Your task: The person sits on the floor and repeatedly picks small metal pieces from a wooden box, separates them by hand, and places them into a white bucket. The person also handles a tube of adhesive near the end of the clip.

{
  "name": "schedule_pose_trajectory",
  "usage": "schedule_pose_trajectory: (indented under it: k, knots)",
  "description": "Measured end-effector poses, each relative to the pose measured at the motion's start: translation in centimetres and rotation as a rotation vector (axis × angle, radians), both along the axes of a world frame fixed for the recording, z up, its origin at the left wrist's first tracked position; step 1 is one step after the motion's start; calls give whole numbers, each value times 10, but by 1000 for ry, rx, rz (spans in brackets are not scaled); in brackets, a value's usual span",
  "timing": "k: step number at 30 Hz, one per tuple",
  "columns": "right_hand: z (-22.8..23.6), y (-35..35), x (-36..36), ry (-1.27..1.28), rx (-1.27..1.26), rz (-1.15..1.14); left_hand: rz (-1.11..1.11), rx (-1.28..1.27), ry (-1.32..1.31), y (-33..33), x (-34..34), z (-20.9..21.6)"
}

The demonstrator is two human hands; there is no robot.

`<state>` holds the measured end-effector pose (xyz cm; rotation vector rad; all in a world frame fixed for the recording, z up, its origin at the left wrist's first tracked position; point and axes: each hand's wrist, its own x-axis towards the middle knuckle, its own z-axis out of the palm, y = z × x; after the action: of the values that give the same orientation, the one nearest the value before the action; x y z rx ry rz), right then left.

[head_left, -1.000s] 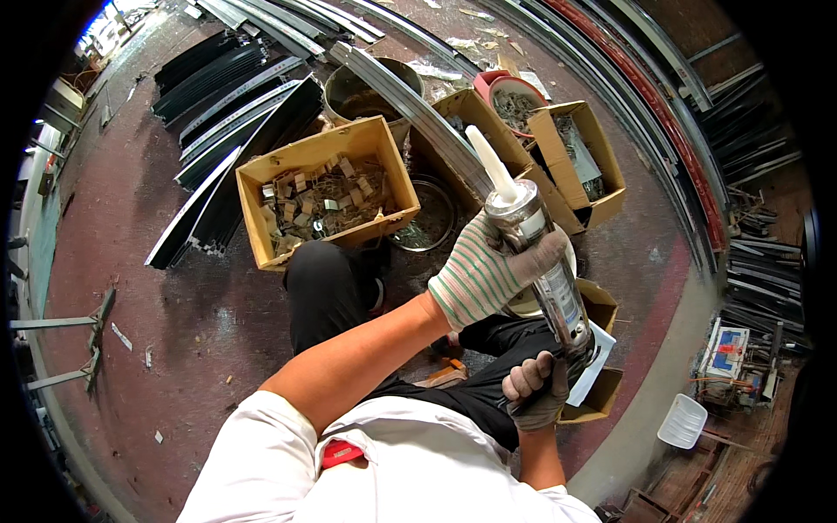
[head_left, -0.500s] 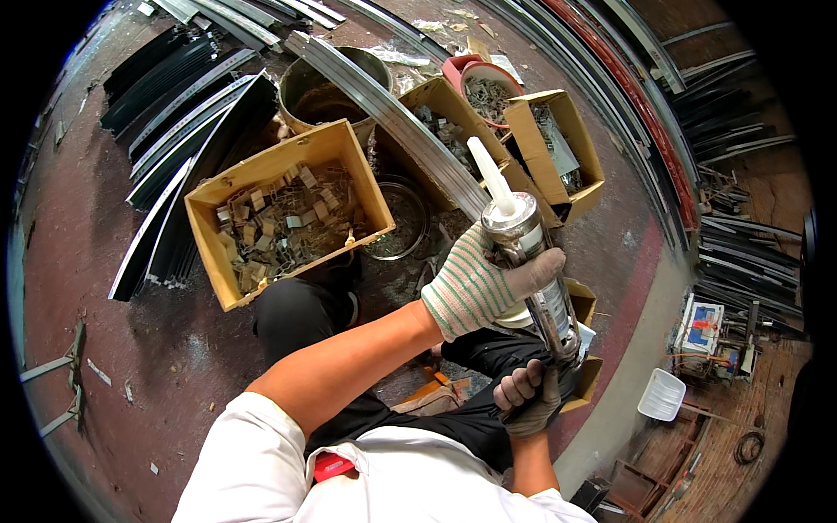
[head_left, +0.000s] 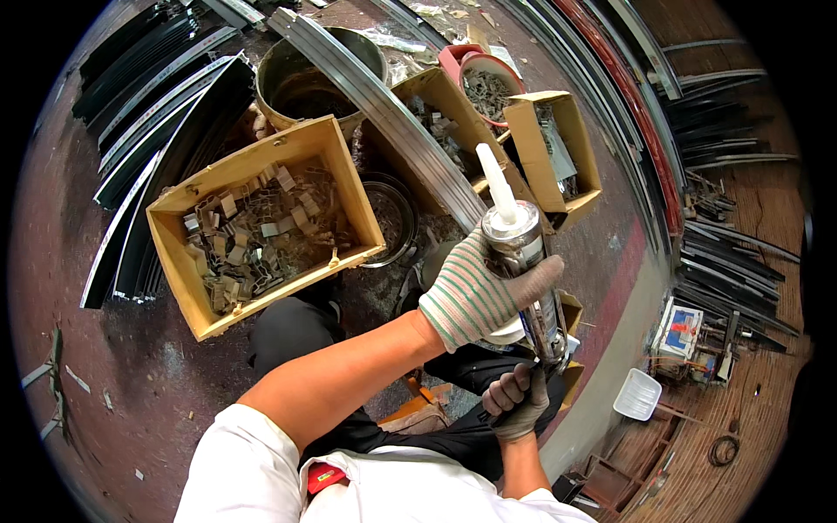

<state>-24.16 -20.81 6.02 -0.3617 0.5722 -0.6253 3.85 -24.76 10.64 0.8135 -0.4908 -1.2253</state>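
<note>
In a striped knit glove, my left hand (head_left: 471,292) is closed around the barrel of a caulking gun (head_left: 547,327), with the thumb across its front. The gun's white nozzle (head_left: 499,185) points up and away from me. Lower down, my right hand (head_left: 516,399), also gloved, is wrapped round the gun's dark handle; the trigger is hard to make out. Just beyond my left hand ends a long grey metal profile (head_left: 392,118), which slants away to the upper left. My left fingertips are hidden behind the gun, so whether they touch the profile cannot be seen.
A wooden box (head_left: 353,179) of small metal clips stands at the left, before a round metal drum (head_left: 272,83). Cardboard boxes (head_left: 568,209) and a red bucket (head_left: 455,59) hold more metal parts. Stacked dark strips (head_left: 131,196) lie far left; a white tray (head_left: 637,394) sits at right.
The view has shifted a little, so the wooden box and strips appear farther left. Both hands keep their grip on the caulking gun, which stands slightly more upright.
</note>
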Motion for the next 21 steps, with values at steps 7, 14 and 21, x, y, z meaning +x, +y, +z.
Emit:
schedule_pose_trajectory:
  k: [7, 14, 21]
  knots:
    - [-11, -8, 10, -16, 21, 17, 34, 58, -56, -5, 5, -10]
    - [-15, -14, 13, -47, 29, 28, 29, 44, -20, -10, 4, -9]
    - [-19, -20, 11, -37, 33, 18, 15, 79, 24, -15, 2, -6]
